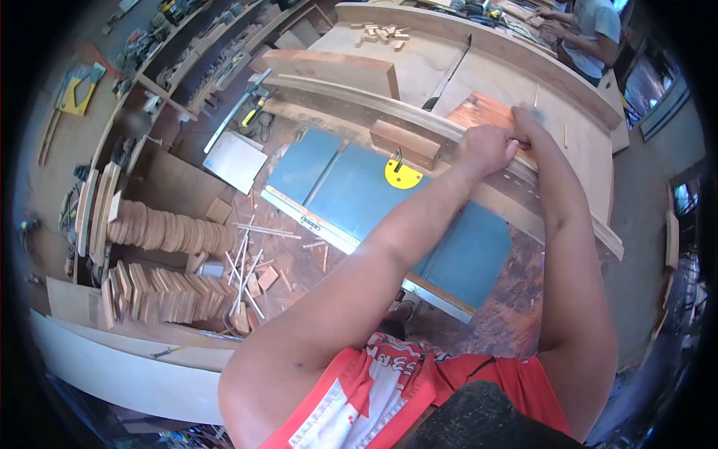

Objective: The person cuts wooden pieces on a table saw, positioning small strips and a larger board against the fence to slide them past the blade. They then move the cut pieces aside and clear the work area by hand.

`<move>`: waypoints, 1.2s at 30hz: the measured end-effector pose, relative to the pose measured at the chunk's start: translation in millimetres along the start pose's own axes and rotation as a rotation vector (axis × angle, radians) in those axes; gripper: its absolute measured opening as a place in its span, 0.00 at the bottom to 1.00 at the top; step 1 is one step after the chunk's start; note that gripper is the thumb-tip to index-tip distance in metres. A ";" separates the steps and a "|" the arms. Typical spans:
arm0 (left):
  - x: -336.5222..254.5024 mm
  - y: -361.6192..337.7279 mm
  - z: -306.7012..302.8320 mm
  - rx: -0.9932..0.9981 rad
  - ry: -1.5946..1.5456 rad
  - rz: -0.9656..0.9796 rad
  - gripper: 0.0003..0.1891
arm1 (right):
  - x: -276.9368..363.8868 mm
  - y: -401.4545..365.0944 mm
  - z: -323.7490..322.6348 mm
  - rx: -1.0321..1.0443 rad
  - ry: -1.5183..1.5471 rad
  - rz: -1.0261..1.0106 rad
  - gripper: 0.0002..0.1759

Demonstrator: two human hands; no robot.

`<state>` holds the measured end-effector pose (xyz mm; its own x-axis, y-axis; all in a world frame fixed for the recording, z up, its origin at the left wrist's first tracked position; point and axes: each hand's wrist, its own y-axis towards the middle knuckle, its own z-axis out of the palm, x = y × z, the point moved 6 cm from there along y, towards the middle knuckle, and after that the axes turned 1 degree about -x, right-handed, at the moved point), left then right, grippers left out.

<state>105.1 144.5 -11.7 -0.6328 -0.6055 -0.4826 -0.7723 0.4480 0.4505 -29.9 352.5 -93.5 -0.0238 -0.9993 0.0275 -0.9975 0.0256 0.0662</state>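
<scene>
Gripping hands: left hand (486, 148) was closed in a fist on the near edge of the reddish board (486, 111); right hand (528, 124) was curled onto the same edge, touching the left.
Board location: far right of the scene, lying flat beyond the wooden fence rail (351, 101), on the pale bench top (426, 63).
Board appearance: flat rectangular panel, red-brown, visible grain, corner pointing far; near edge hidden by both hands.
Saw table (329, 187): smooth blue-grey top, metal-edged, with a yellow round insert (402, 175) just beside a plain wooden block (404, 144) on the rail.
Shelving (187, 52): far left racks held tools and offcuts, too small to identify.
Stacked stock: round wooden discs (168, 228) lay in a row on edge at left; square tiles (161, 293) were ranked nearer.
Loose material: thin pale strips (247, 258) were scattered on the floor; small blocks (383, 34) were heaped on the far bench.
Sheet goods: white panel (235, 161) lay at left; long pale curved board (120, 367) lay near left.
Other person (591, 30): stood far right, hands at the far bench.
</scene>
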 end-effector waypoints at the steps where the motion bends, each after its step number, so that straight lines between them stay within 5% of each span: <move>1: -0.6 -1.8 -1.0 0.028 0.005 -0.015 0.17 | 2.6 -0.1 -0.4 -0.032 0.001 -0.025 0.42; 7: 12.0 4.8 19.5 0.014 0.001 -0.050 0.17 | -4.0 19.6 14.0 0.057 -0.016 -0.022 0.50; 10: 13.2 7.7 19.5 0.005 -0.038 -0.073 0.17 | 2.9 23.4 13.8 -0.039 -0.014 -0.114 0.37; 17: 9.2 13.5 14.6 0.049 0.002 -0.252 0.16 | 20.4 18.0 3.4 0.113 -0.019 -0.230 0.44; 20: -10.7 -15.3 -2.9 -0.115 -0.034 0.038 0.11 | 28.7 16.1 -14.0 0.004 -0.053 -0.307 0.50; 21: -24.6 -54.0 -10.7 -0.243 -0.018 0.210 0.10 | 34.3 10.2 -24.6 0.141 -0.021 -0.250 0.54; 23: -16.3 -141.6 2.5 -0.142 -0.072 0.255 0.08 | 34.1 2.5 -30.3 0.255 0.011 -0.173 0.58; 25: 102.6 -253.5 75.5 0.063 0.035 -0.383 0.13 | 36.3 0.9 -30.0 0.290 0.021 -0.186 0.58; 26: 120.1 -256.9 40.1 -0.051 -0.404 -0.781 0.07 | 32.0 -3.8 -24.8 0.285 0.022 -0.159 0.58; 27: 205.7 -296.3 74.1 -0.317 -0.269 -1.065 0.12 | 31.3 -6.8 -20.9 0.255 0.009 -0.191 0.57; 29: 377.1 -345.4 143.4 -0.623 -0.987 -1.378 0.24 | 27.5 2.8 -25.0 0.184 0.005 -0.167 0.56; 30: 390.0 -320.6 146.0 -0.576 -0.998 -1.349 0.24 | 29.2 -1.8 -25.9 0.190 0.059 -0.168 0.54; 32: 397.6 -284.8 126.7 -1.054 -1.069 -1.512 0.39 | 27.8 -0.7 -26.9 0.161 0.111 -0.135 0.53; 36: 371.5 -216.2 103.3 -0.894 -1.429 -1.366 0.50 | 22.4 -2.3 -22.4 0.126 0.067 -0.171 0.55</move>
<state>31.2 -109.3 -365.9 0.2091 0.7626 -0.6122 -0.7036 -0.3174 -0.6357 -26.6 330.7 -70.7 0.1472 -0.9847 0.0931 -0.9871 -0.1522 -0.0497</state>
